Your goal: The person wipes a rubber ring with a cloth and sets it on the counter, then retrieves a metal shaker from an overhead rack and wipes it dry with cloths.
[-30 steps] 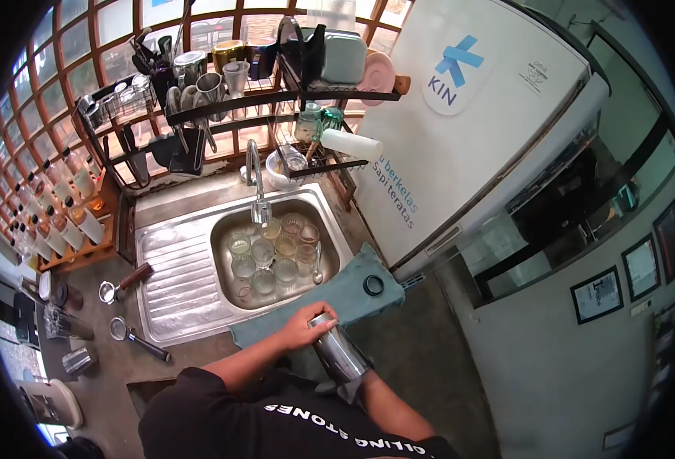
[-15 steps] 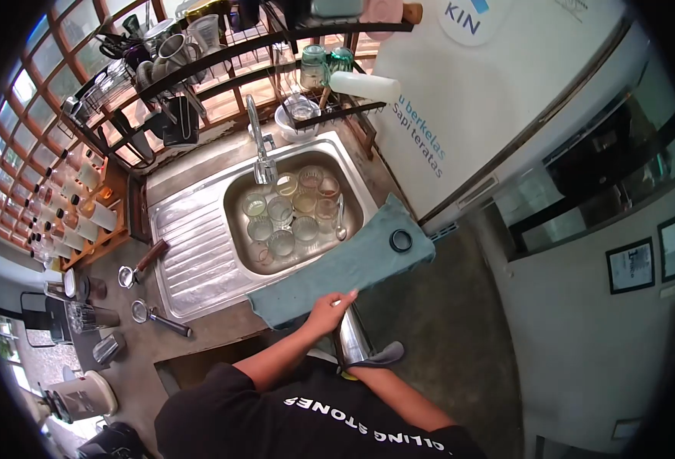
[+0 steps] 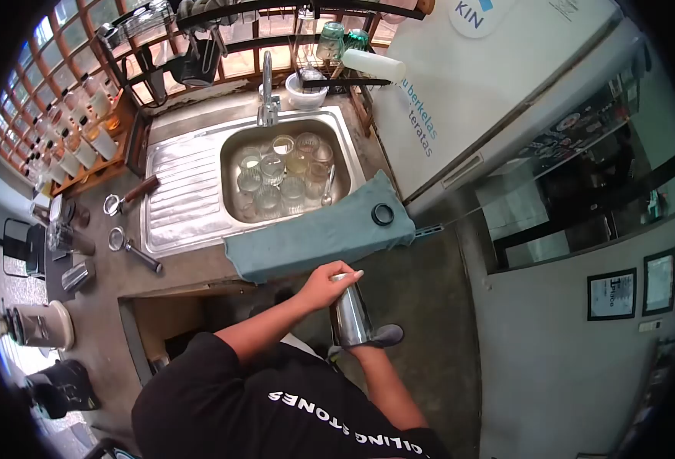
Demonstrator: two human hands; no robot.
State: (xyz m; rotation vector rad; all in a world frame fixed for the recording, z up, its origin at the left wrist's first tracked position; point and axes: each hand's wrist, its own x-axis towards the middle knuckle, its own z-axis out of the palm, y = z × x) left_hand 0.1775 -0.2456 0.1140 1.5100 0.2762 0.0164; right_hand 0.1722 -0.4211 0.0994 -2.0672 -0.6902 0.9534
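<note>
By the steel sink [image 3: 188,183], hands [image 3: 328,286] hold a smooth, tapered metal vessel [image 3: 351,317].

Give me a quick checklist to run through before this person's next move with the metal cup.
1. Left hand on the metal cup: ok, it grips the upper end.
2. Right hand's hold: cannot tell, it is hidden at the cup's lower end.
3. Inside of the cup clean: cannot tell, it is out of sight.
4. Blue-green cloth laid out: ok, it lies along the sink's front edge.
5. Round black piece away from the hands: ok, it rests on that cloth.
6. Free space in the basin: not ok, glasses crowd it.
</note>
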